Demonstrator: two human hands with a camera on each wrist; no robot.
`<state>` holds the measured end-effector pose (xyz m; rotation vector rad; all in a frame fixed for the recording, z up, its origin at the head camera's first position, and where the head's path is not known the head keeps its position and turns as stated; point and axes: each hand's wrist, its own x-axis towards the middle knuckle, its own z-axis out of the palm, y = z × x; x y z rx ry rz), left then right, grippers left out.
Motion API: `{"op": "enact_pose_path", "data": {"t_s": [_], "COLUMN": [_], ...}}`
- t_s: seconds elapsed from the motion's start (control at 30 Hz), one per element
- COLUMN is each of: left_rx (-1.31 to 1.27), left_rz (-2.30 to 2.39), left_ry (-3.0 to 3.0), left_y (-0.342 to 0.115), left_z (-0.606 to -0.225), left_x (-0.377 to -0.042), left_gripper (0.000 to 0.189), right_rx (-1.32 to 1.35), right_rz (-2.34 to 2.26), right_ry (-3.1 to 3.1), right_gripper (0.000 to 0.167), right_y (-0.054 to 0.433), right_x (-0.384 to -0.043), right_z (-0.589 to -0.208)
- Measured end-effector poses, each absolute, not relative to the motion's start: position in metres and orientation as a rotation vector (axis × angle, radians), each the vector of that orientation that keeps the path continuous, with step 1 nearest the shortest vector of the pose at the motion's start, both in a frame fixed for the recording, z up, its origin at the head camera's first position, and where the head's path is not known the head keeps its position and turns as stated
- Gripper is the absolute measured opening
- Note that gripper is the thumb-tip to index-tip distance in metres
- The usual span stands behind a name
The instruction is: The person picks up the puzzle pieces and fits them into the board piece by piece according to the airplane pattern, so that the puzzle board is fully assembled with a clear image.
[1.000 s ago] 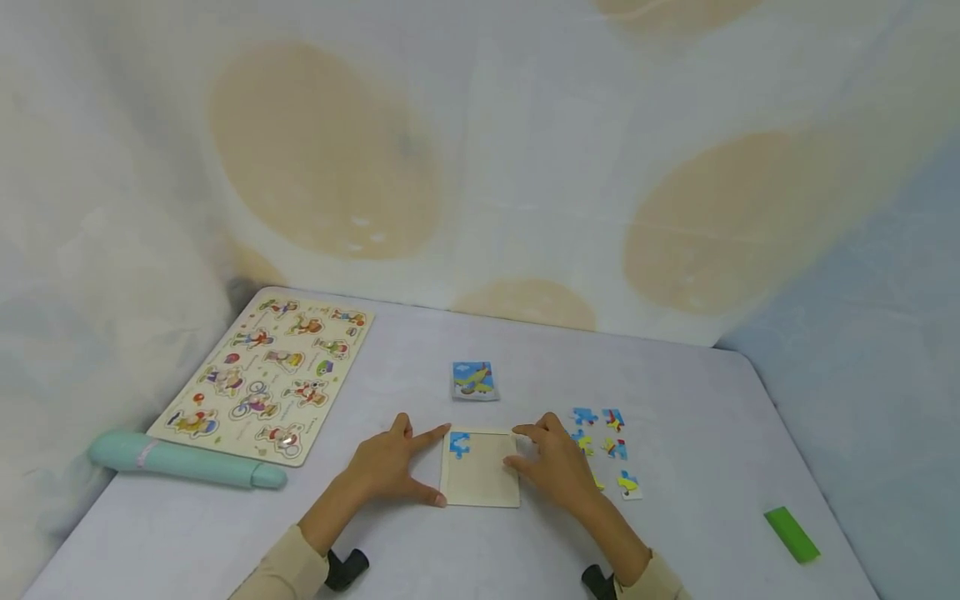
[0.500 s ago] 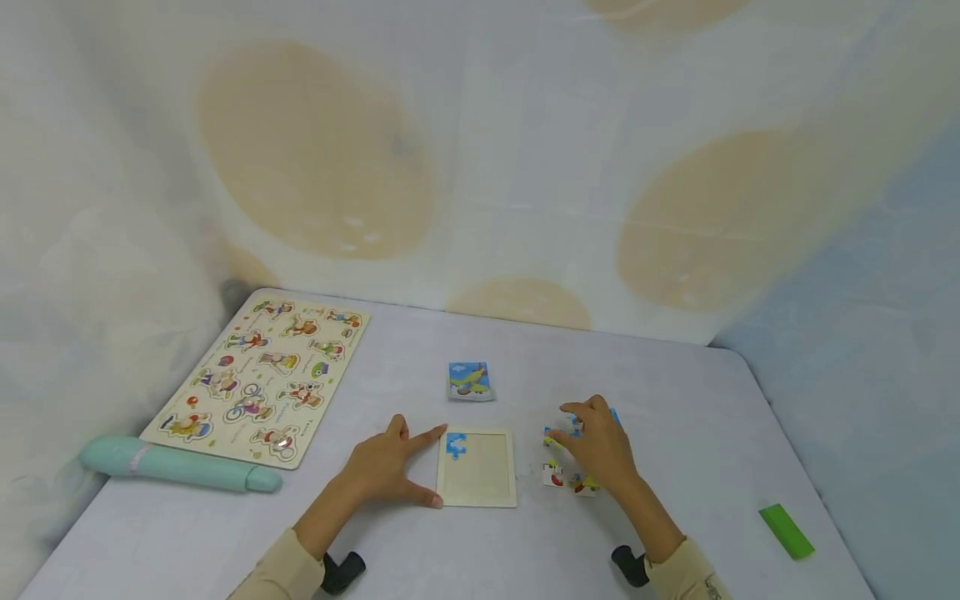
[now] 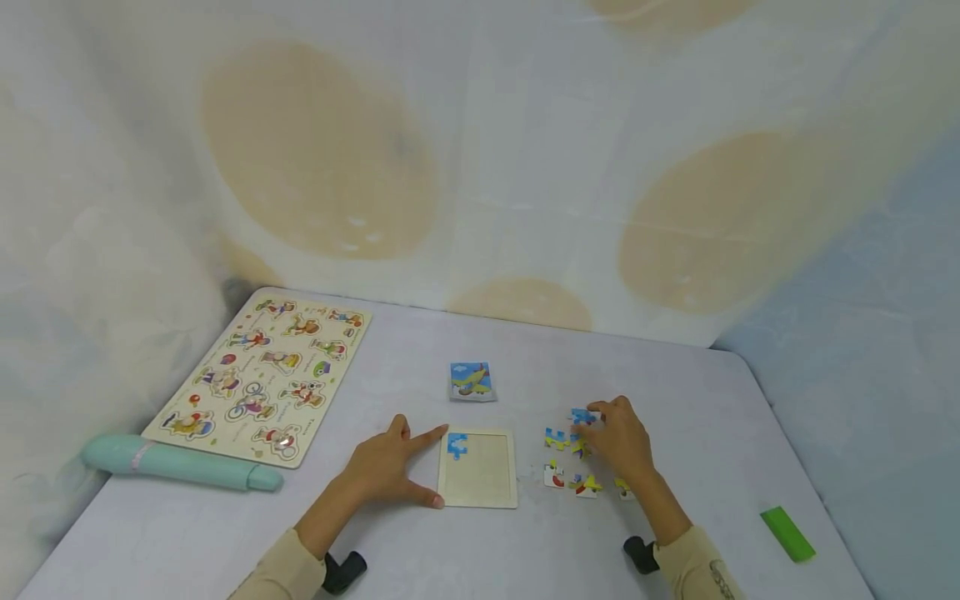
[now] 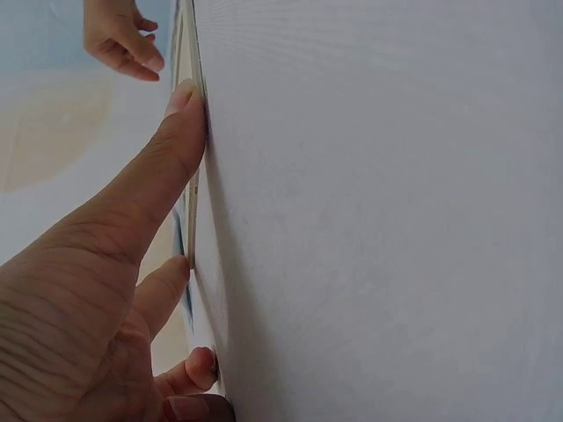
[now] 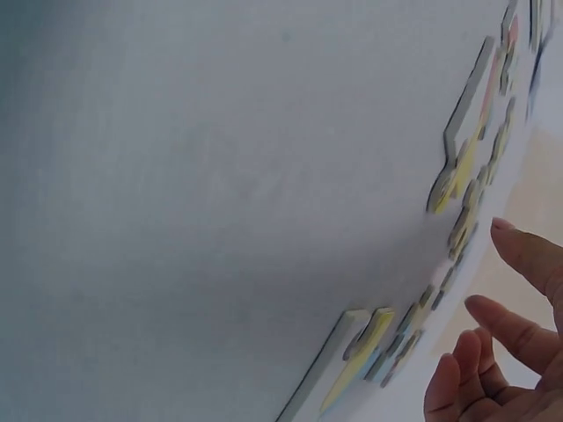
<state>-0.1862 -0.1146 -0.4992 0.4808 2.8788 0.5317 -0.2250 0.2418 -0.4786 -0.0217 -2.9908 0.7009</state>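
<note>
In the head view my left hand (image 3: 382, 468) touches the left side of a square wooden puzzle tray (image 3: 483, 475), index finger at the far corner and thumb at the near one. A blue jigsaw piece (image 3: 456, 445) sits in the tray's far left corner. Over the loose pieces on the right, my right hand (image 3: 622, 442) reaches its index finger and thumb to a blue jigsaw piece (image 3: 581, 416). The right wrist view has that index finger and thumb (image 5: 499, 321) apart, nothing between them. Beside the hand lie a blue-yellow piece (image 3: 556, 439) and a red-white piece (image 3: 553, 477).
Behind the tray lies a small airplane picture (image 3: 471, 381). A large board with cartoon figures (image 3: 262, 375) covers the left back of the table, a mint-green tube-shaped object (image 3: 180, 464) before it. Far right is a green strip (image 3: 787, 533).
My right hand has left the tray's right side, moving right to the loose pieces, then slightly further right to the blue piece. The left hand has stayed at the tray.
</note>
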Motion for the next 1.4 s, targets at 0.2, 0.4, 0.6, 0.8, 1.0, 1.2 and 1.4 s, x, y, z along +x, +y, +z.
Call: {"op": "enact_pose_path", "data": {"t_s": [0.2,0.4,0.6,0.8,1.0,1.2,1.4], "left_rx": [0.477,0.491,0.485,0.489,0.495,0.500,0.506], "left_rz": [0.522,0.546,0.548,0.547,0.549,0.548,0.566], "left_ry": [2.883,2.876,2.874,2.878,2.877,2.878,2.879], "left_y": [-0.116,-0.116,-0.115,-0.115,-0.115,-0.116,-0.117], "left_z": [-0.500,-0.497,-0.497,-0.498,-0.501,-0.502,-0.501], "left_x": [-0.186,-0.184,-0.185,-0.186,-0.186,-0.186,-0.186], "left_gripper": [0.101,0.101,0.101,0.101,0.101,0.102,0.101], "right_rx": [-0.053,-0.074,-0.073,-0.096,-0.083,-0.067,-0.082], "right_rz": [0.676,0.662,0.660,0.677,0.671,0.673,0.665], "right_ry": [-3.022,-3.035,-3.040,-3.037,-3.015,-3.003,-2.987], "right_gripper": [0.048,0.047,0.044,0.045,0.044,0.044,0.044], "right_y": [0.245,0.245,0.244,0.241,0.241,0.240,0.239], "right_x": [-0.233,-0.236,-0.239,-0.240,-0.239,-0.239,-0.238], "right_z": [-0.483,-0.483,-0.484,-0.486,-0.487,-0.487,-0.486]}}
